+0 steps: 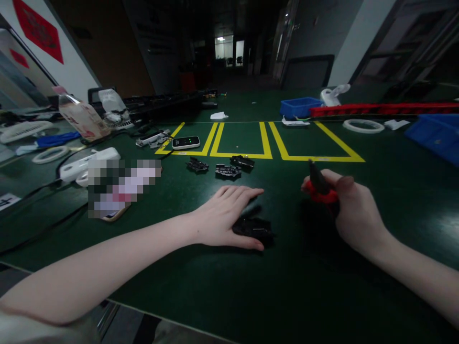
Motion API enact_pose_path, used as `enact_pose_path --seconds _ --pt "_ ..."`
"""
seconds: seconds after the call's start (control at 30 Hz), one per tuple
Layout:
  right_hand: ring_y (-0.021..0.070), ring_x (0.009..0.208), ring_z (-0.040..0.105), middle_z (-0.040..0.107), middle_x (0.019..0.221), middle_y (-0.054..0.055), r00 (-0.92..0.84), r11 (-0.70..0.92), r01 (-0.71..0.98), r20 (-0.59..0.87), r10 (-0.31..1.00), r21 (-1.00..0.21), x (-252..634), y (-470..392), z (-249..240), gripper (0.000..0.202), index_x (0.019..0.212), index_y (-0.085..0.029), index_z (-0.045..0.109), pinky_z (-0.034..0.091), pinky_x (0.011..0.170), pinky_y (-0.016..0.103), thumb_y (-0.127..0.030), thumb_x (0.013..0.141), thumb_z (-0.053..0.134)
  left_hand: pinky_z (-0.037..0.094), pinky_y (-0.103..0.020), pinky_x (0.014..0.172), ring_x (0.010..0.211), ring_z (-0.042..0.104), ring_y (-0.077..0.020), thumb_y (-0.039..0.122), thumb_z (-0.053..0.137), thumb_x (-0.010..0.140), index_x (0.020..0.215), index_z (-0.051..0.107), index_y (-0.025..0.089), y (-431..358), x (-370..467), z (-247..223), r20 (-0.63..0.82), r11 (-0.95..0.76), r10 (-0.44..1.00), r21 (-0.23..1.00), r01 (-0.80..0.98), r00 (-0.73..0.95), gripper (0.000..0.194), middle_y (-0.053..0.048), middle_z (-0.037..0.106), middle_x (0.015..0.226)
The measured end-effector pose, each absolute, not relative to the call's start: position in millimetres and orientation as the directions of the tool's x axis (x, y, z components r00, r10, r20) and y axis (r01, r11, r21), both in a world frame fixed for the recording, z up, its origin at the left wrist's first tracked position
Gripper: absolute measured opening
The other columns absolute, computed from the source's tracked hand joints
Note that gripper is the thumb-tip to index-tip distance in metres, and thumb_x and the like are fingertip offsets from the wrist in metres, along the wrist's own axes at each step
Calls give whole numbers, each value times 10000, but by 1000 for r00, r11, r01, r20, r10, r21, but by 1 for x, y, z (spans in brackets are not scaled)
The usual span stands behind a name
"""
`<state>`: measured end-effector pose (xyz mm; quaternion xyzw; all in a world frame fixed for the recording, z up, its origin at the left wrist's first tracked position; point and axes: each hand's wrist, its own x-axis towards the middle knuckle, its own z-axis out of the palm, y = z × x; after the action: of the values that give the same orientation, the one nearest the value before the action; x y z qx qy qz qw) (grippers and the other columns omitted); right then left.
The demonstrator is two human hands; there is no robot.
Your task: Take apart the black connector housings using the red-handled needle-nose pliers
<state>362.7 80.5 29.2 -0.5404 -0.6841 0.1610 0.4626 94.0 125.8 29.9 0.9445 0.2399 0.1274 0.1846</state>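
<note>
On the green table point(229, 282) lies a black part point(256, 228), under and between the thumb and fingers of my left hand point(222, 215). Those fingers are apart and arch over it; whether they touch it is unclear. My right hand point(355, 205) is wrapped round a tool with red on its handle point(324, 193) and a dark, pointed tip directed up and away. Beyond my left hand are more black parts: one on the left point(197, 165), one in the middle point(228, 171) and one behind it point(243, 161).
Yellow tape frames point(242, 155) mark the table farther back. A black-and-white device point(185, 142), a phone point(118, 212), white power strip point(107, 154) and bottle point(81, 114) are on the left. Blue bins point(300, 107), a red strip point(387, 110) and a white ring point(363, 126) lie right.
</note>
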Motion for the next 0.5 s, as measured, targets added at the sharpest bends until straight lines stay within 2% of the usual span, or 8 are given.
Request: enact_pose_path --seconds 0.13,0.23,0.37,0.5 --pt "237 842 671 655 913 73 135 274 332 333 933 -903 365 86 20 647 939 -236 619 557 769 407 -718 966 187 325 -533 1176 1419 410 -358 716 721 730 1550 228 142 128 89 29 163 -814 473 456 359 866 1115 -193 421 1546" --pt "236 903 665 627 958 58 187 232 203 270 945 -951 367 89 18 560 959 -251 579 564 855 428 -731 937 292 315 -538 1193 1469 347 -374 672 762 719 1571 170 148 125 84 30 148 -820 429 478 316 891 1163 -207 349 1593" --pt "252 1012 640 599 1030 39 232 177 170 214 949 -969 366 92 17 428 1018 -266 562 515 971 471 -640 821 629 237 -571 1229 1499 289 -399 629 769 743 1584 125 124 120 80 31 76 -827 387 469 310 919 1173 -234 241 1637" --pt "281 1075 604 595 1074 45 224 139 239 194 955 -961 363 90 18 515 1101 -274 573 453 1035 520 -592 731 735 206 -567 1244 1521 242 -388 612 744 781 1592 87 118 117 78 31 45 -848 335 449 280 941 1154 -230 165 1658"
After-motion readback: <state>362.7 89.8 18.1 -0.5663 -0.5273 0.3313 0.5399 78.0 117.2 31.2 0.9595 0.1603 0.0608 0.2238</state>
